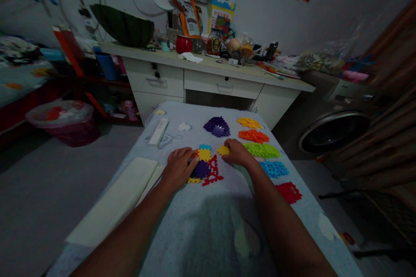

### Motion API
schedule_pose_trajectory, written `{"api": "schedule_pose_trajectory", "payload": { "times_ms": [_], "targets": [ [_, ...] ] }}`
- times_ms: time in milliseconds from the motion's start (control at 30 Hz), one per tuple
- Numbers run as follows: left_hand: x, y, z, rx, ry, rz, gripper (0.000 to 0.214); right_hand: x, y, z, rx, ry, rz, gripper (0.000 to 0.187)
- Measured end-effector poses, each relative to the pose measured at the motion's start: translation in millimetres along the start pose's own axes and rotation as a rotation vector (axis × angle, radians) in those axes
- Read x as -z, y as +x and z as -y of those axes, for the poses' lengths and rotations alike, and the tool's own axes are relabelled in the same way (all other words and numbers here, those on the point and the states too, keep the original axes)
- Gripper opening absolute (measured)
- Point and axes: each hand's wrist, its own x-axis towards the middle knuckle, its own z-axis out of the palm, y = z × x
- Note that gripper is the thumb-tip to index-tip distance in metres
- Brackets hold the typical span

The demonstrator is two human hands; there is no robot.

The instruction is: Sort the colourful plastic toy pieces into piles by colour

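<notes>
On a grey-blue cloth-covered table point(201, 220) lies a small cluster of joined plastic puzzle tiles point(208, 166): yellow, blue, purple and red pieces. My left hand point(178, 166) rests palm down on the cluster's left side, fingers curled over a purple tile point(201, 169). My right hand point(237, 152) pinches a yellow tile point(222, 150) at the cluster's upper right. Sorted piles lie to the right: purple point(217, 126), yellow-orange point(249, 123), orange point(254, 136), green point(261, 150), blue point(274, 168) and red point(289, 192).
A white flat sheet point(118, 199) lies along the table's left edge, a white stick-like box point(159, 131) and cord beyond it. Behind stands a cluttered white desk point(201, 78). A washing machine point(334, 130) is at right, a pink basin point(63, 121) on the floor at left.
</notes>
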Motion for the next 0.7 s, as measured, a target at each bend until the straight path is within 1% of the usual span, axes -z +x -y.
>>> {"api": "schedule_pose_trajectory", "payload": {
  "times_ms": [100,200,267,367,467,533,633,700],
  "targets": [
    [-2.2,0,3,-0.006,-0.008,-0.013,0.042,19,11,-11,0.001,-0.028,-0.033,0.027],
    [-4.5,0,5,-0.005,-0.004,-0.016,0.041,42,29,-34,0.0,-0.082,-0.063,0.025],
    [-5.0,0,6,-0.003,0.0,-0.011,0.041,55,44,-53,-0.053,-0.114,-0.098,0.027],
    [-4.3,0,6,-0.003,0.004,0.0,0.042,68,66,-83,-0.192,-0.155,-0.194,0.029],
    [-3.2,0,5,-0.001,-0.003,0.006,0.043,72,85,-110,-0.332,-0.149,-0.287,0.027],
    [-2.9,0,4,0.002,-0.01,0.005,0.042,71,95,-125,-0.41,-0.117,-0.325,0.026],
    [-3.0,0,5,0.003,-0.011,0.003,0.042,68,108,-139,-0.499,-0.074,-0.348,0.027],
    [-3.3,0,5,0.002,-0.013,0.003,0.041,66,116,-145,-0.534,-0.065,-0.359,0.026]
  ]
}}
